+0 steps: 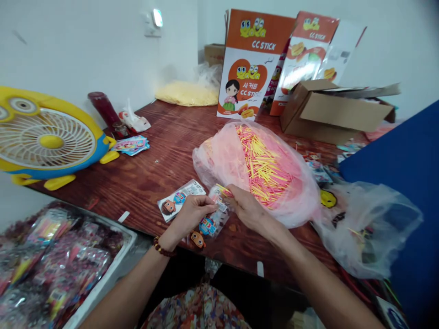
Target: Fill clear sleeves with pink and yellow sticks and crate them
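My left hand [195, 211] pinches the upper edge of a small clear packet [209, 226] printed with blue "STICK" lettering and a cartoon face. Against the mouth of that packet, my right hand [245, 205] is closed around a few thin yellow sticks [223, 190], their ends showing past the fingertips. Left of the hands, a stack of printed packets [181, 198] lies flat on the table. Just beyond my right hand rests a large pink plastic bag [219, 155], open and full of loose pink and yellow sticks [262, 167].
A white-rimmed box [128, 237] of filled packets stands low at left. Around the wooden table [164, 132] are a yellow fan [51, 141], a dark red bottle [104, 107], a yellow-filled bag [188, 93], printed cartons [254, 59], an open cardboard box [339, 112] and a clear bag [373, 224].
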Demonstrator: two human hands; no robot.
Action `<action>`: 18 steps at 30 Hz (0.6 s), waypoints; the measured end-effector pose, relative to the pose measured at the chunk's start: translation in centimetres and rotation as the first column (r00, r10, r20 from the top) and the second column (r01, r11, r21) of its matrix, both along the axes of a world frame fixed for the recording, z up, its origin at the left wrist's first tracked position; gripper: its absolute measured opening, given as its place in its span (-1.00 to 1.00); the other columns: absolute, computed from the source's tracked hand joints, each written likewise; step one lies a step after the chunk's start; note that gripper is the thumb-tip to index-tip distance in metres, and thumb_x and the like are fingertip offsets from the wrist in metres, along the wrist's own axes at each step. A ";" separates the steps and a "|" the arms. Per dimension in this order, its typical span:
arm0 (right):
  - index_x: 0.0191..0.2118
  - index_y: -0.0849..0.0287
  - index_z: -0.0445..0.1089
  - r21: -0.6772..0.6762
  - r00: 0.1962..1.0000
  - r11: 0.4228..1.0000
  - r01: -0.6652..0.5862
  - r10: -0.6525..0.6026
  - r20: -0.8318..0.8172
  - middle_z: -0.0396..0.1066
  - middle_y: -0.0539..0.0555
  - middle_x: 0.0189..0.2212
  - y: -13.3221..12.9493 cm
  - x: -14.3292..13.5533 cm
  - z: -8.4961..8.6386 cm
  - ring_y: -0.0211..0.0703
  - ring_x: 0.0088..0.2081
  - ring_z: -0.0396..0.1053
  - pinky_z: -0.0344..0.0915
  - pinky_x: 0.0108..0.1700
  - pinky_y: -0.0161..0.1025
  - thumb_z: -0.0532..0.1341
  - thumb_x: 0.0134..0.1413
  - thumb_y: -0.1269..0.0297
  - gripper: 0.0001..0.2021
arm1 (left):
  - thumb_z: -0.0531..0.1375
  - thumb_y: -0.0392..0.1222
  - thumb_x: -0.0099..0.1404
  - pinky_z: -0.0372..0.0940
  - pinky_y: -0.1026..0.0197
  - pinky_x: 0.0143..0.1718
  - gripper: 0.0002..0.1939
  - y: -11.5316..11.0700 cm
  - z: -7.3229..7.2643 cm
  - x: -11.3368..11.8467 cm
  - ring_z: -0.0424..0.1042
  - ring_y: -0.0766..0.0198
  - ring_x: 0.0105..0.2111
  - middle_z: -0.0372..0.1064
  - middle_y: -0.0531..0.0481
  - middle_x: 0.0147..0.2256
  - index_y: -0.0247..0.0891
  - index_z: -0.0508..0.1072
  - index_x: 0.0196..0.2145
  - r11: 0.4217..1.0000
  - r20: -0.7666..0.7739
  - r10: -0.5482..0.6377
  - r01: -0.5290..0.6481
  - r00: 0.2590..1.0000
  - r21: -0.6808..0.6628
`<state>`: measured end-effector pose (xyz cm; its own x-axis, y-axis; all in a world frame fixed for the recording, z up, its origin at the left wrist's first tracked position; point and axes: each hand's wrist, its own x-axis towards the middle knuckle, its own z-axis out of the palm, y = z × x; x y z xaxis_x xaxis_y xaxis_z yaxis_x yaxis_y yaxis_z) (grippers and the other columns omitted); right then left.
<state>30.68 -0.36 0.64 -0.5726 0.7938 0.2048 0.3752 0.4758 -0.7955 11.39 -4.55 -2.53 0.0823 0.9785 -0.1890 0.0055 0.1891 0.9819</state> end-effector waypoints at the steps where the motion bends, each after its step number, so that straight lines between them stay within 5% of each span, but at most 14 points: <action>1: -0.35 0.07 0.22 0.009 0.999 1.000 -0.014 0.014 0.033 0.27 -0.07 -0.48 0.0 -0.1 -0.1 -0.21 -0.44 0.19 0.08 -0.38 -0.27 0.05 0.31 0.22 -0.83 | 0.34 -0.05 0.05 0.05 0.31 -0.54 -0.74 -0.1 -0.2 -0.2 0.14 0.42 -0.61 0.28 0.11 -0.63 -0.31 0.48 -0.57 1.000 -0.018 -0.018 0.018 1.000 0.009; 13: -0.32 0.07 0.21 0.050 0.983 0.994 -0.098 0.089 0.159 0.29 -0.05 -0.46 -0.1 -0.2 -1.2 -0.20 -0.44 0.20 0.08 -0.39 -0.28 0.03 0.31 0.29 -0.87 | 0.29 0.00 0.11 0.07 0.31 -0.55 -0.70 -0.7 -0.1 -0.6 0.16 0.40 -0.61 0.27 0.10 -0.64 -0.30 0.46 -0.57 0.995 -0.051 -0.099 0.098 0.994 -0.033; 18: -0.34 0.06 0.23 -0.054 0.999 0.998 -0.020 0.023 0.042 0.29 -0.06 -0.50 -0.2 -0.4 -0.6 -0.20 -0.46 0.22 0.13 -0.40 -0.28 0.07 0.29 0.20 -0.85 | 0.23 0.08 0.19 0.11 0.30 -0.55 -0.63 -1.1 0.1 -0.5 0.24 0.35 -0.59 0.33 0.06 -0.61 -0.29 0.45 -0.55 0.991 -0.046 -0.134 0.133 0.990 -0.018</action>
<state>30.31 -0.54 0.00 -0.5970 0.7905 0.1372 0.3995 0.4412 -0.8036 10.86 -5.67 -2.40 0.2027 0.9564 -0.2103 0.0780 0.1983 0.9770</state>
